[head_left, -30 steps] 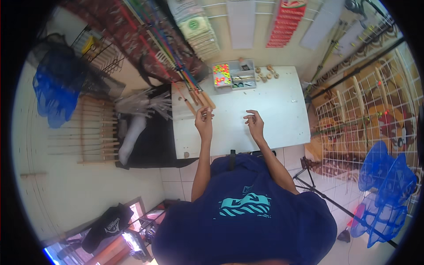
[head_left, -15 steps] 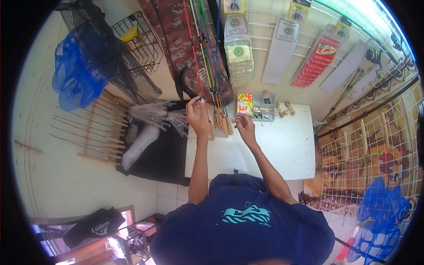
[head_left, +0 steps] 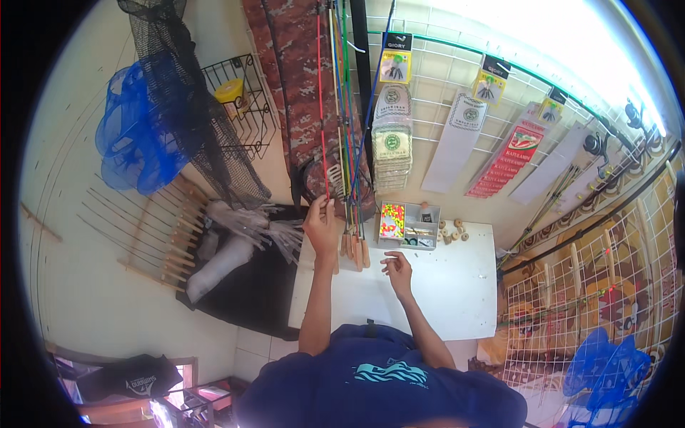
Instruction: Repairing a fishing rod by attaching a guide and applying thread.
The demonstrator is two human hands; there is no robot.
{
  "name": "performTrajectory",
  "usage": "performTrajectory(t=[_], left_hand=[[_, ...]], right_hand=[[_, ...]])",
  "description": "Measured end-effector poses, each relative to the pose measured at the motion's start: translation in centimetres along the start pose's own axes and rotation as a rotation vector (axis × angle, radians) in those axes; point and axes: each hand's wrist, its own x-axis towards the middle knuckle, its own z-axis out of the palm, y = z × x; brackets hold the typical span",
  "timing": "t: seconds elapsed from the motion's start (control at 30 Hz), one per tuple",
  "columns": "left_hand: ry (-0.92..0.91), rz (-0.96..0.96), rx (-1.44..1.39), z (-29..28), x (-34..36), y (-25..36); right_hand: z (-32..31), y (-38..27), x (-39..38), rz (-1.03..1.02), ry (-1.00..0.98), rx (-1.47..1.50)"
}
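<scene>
My left hand point(head_left: 320, 224) is raised at the table's back left, fingers closed on a thin red fishing rod point(head_left: 321, 130). Beside it, several coloured rods with wooden handles point(head_left: 358, 251) lean upright against a camouflage bag point(head_left: 285, 89). My right hand point(head_left: 397, 269) is over the white table point(head_left: 442, 296), just right of the handles, fingers loosely bent and apart, holding nothing. Behind it is a compartment box point(head_left: 421, 232) of bright small beads, with small wooden spools point(head_left: 454, 232) to its right.
Black mesh point(head_left: 178, 107) and blue nets point(head_left: 128, 143) hang at left, above wooden-handled rods point(head_left: 178, 264) and white bundles point(head_left: 221, 267) on black cloth point(head_left: 228, 314). Packets point(head_left: 391, 146) hang on the back grid. Another grid point(head_left: 571, 299) with blue nets point(head_left: 596, 371) stands at right.
The view has tilted up toward the wall. My left hand has moved forward to the rods and closed on the red one. My right hand has also moved forward, near the handles.
</scene>
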Motion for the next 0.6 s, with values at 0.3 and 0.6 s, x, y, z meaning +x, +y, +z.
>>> performTrajectory(t=[0.3, 0.6], left_hand=[[0.026, -0.006, -0.025, -1.9, -1.8, 1.6], [-0.058, -0.022, 0.053, -1.8, -1.0, 0.8]], right_hand=[[-0.2, 0.3, -1.1, 0.074, 0.0, -0.025], [1.5, -10.3, 6.7, -0.36, 0.073, -0.112]])
